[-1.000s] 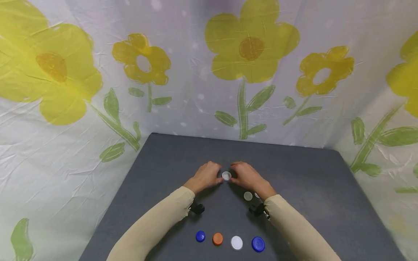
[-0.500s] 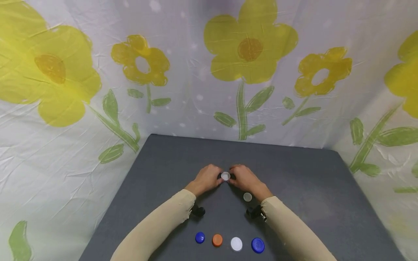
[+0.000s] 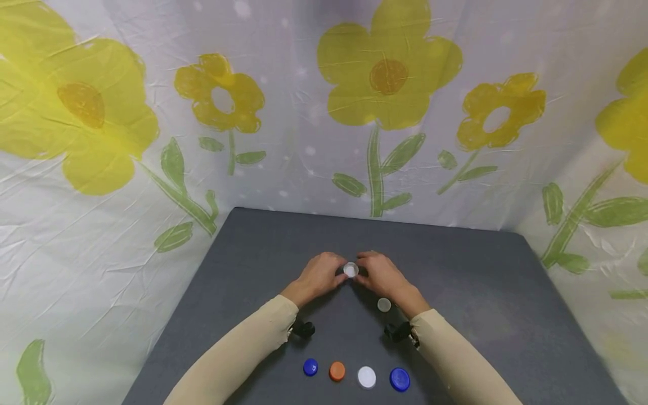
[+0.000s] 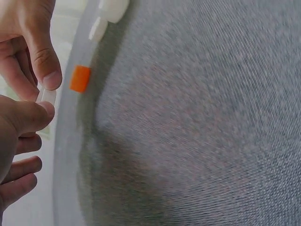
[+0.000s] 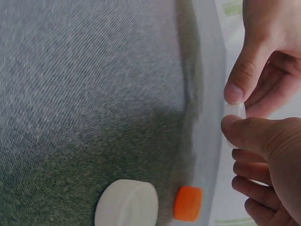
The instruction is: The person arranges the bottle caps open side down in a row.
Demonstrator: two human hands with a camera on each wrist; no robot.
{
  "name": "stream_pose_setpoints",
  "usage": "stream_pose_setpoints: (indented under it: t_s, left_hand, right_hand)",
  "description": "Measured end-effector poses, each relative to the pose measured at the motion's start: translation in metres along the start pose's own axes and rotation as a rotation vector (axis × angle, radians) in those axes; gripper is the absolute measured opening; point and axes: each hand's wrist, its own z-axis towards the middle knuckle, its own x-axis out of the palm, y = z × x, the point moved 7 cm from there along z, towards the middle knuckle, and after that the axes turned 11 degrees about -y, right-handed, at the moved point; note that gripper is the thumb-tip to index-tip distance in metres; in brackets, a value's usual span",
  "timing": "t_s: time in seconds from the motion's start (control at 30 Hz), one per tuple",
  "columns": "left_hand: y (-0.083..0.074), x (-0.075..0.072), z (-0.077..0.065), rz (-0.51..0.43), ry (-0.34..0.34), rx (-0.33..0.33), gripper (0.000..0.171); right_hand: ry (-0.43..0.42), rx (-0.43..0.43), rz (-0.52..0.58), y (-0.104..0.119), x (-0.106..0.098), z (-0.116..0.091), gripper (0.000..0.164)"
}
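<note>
A small white, translucent-rimmed bottle cap [image 3: 351,270] is between my two hands near the far middle of the table. My left hand [image 3: 320,277] pinches its left side with thumb and finger; my right hand [image 3: 383,277] pinches the right side. In the left wrist view the cap [image 4: 46,96] appears edge-on between both thumbs, its back hidden by fingers. The right wrist view also has the cap [image 5: 233,111] held by both hands, off the table. A pale round cap [image 3: 384,305] lies just in front of my right wrist.
Toward me stand a small blue cap [image 3: 311,367], an orange cap [image 3: 337,371], a white cap [image 3: 367,377] and a larger blue cap [image 3: 400,379] in a row. Another orange cap [image 5: 188,204] and a big white cap [image 5: 127,203] sit beside my right hand. Flowered cloth surrounds the grey table [image 3: 481,281].
My hands have closed in on the cap from both sides, and it has risen slightly. A white cap that peeked out by my right wrist is now hidden.
</note>
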Motion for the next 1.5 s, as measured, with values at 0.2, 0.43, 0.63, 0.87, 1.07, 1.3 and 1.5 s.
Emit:
stream_pose_setpoints:
  t_s: [0.2, 0.43, 0.63, 0.87, 1.07, 1.3, 1.5]
  left_hand:
    - [-0.007, -0.017, -0.001, 0.009, -0.033, 0.037, 0.031]
    - [-0.019, -0.041, -0.005, -0.032, -0.063, 0.059, 0.034]
    - [-0.033, -0.061, -0.012, -0.062, -0.104, 0.109, 0.034]
    - [-0.046, -0.079, -0.027, -0.111, -0.137, 0.148, 0.034]
    - [-0.053, -0.081, -0.041, -0.122, -0.143, 0.18, 0.035]
    - [-0.059, -0.08, -0.054, -0.157, -0.151, 0.208, 0.034]
    - [-0.062, -0.076, -0.062, -0.164, -0.133, 0.214, 0.036]
  right_hand:
    - [-0.046, 0.006, 0.013, 0.011, -0.019, -0.003, 0.028]
    - [-0.124, -0.034, 0.015, 0.028, -0.041, -0.01, 0.032]
    - [-0.146, -0.039, 0.015, 0.041, -0.057, -0.02, 0.034]
    - [-0.184, -0.081, 0.038, 0.056, -0.066, -0.03, 0.035]
    - [-0.201, -0.109, 0.041, 0.065, -0.064, -0.042, 0.038]
    - [-0.201, -0.087, 0.089, 0.069, -0.058, -0.055, 0.039]
    - [-0.221, -0.082, 0.124, 0.071, -0.053, -0.062, 0.04]
